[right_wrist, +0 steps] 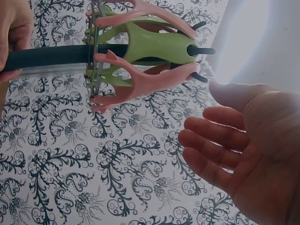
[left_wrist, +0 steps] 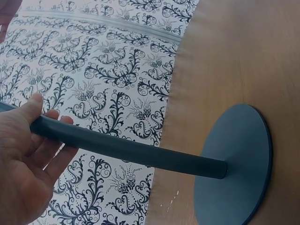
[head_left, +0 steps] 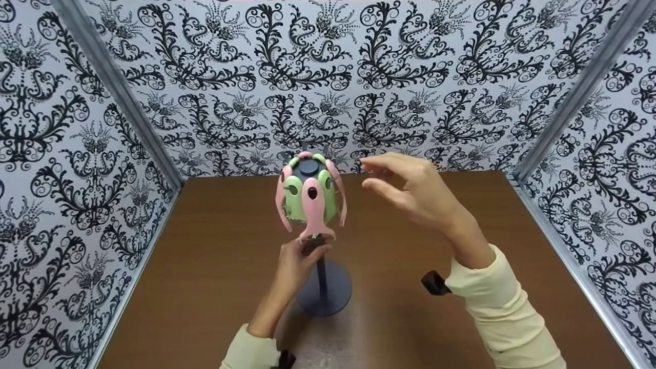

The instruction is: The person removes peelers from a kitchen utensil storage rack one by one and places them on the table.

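A dark stand (head_left: 309, 168) with a round base (left_wrist: 236, 187) stands upright on the table. From hooks round its top hang several pink and green Y-shaped peelers, among them a pink peeler (head_left: 313, 207) and a green peeler (right_wrist: 157, 43), handles up and metal blades down. Below them my left hand (head_left: 294, 261) holds the pole (left_wrist: 131, 149), thumb on one side and fingers on the other. To the right of the peelers, my right hand (head_left: 415, 187) is raised in the air with relaxed fingers. It holds nothing and is apart from the stand.
The brown wooden table (head_left: 215, 256) is enclosed by patterned walls (head_left: 307, 56) at the back and both sides. Metal strips (head_left: 118, 87) run along the corners. A bright light glares at the upper right of the right wrist view.
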A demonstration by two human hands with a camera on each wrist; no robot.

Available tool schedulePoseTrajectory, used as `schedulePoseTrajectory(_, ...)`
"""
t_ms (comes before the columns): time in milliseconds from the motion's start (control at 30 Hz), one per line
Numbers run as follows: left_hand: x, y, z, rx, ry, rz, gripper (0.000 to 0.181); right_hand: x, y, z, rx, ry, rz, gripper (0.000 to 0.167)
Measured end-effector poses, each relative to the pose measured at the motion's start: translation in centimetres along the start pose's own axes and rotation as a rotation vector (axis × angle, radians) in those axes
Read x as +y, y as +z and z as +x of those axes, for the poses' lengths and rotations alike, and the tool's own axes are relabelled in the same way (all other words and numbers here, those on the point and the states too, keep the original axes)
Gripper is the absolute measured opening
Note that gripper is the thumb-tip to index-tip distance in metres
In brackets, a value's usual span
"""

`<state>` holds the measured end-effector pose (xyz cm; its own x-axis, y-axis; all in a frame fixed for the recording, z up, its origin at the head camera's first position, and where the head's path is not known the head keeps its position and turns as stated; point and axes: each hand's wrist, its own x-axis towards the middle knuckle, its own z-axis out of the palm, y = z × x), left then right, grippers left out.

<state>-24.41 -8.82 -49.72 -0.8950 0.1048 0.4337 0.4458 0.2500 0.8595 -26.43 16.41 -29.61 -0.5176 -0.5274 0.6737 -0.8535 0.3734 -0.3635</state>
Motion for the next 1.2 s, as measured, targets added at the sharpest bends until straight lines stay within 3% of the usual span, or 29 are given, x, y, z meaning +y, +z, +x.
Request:
schedulePoseTrajectory(567, 0.0, 0.9, 0.2, 0.089, 0.056, -0.005, 0.011, -0.2, 2.7, 0.8, 0.039, 0.083, 0.096, 0.034)
schedulePoseTrajectory(900, -1.2, 1.2, -0.1, 0.142, 0.108, -0.028, 0.01, -0.4, 4.0, 1.0, 0.013, 0.101, 0.213, 0.037)
schedulePoseTrajectory(1067, -1.5, 1.5, -0.3, 0.151, 0.09, -0.021, 0.009, -0.2, 4.6, 1.0, 0.002, 0.118, 0.262, 0.034)
schedulePoseTrajectory(1200, -0.9, 1.6, -0.2, 0.148, 0.078, -0.024, 0.01, -0.1, 4.9, 1.0, 0.01, 0.114, 0.287, 0.035)
